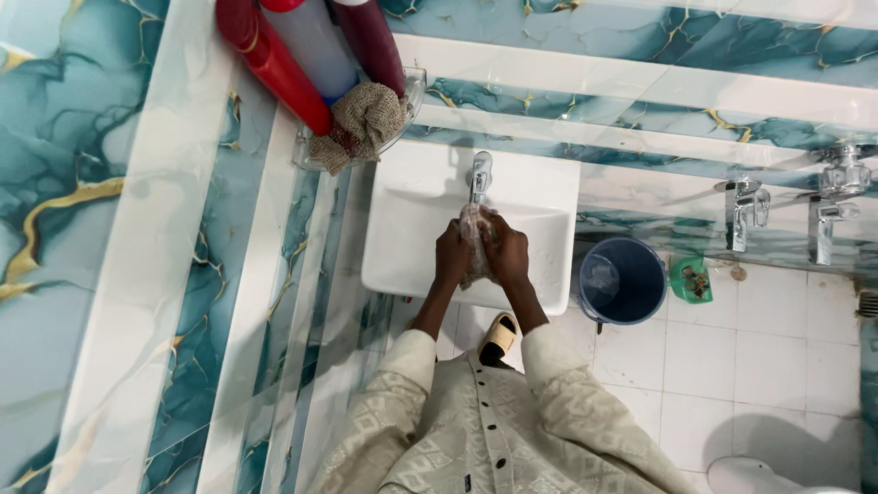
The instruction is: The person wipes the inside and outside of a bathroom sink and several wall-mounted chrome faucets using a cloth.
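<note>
Up at upper left, bottles (302, 55) and a net sponge (366, 121) sit on a shelf. Mid-frame, left hand (451, 258) and right hand (506, 254) both clutch a wet cloth (476, 240) under the tap (480, 176), over the basin (402, 247); washing looks underway, unfinished. A blue bucket (624, 282) stands right.

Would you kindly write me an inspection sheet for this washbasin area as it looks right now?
Surface: white washbasin on a marbled teal wall, chrome tap above it.
Job's things: pale wet cloth bunched between both hands under the tap.
Clutter: corner shelf with bottles and a mesh scrubber.
Grippers: left hand and right hand both grip the cloth.
Cables: nothing seen.
Surroundings: blue bucket, green dish, wall taps, white tiled floor.
</note>
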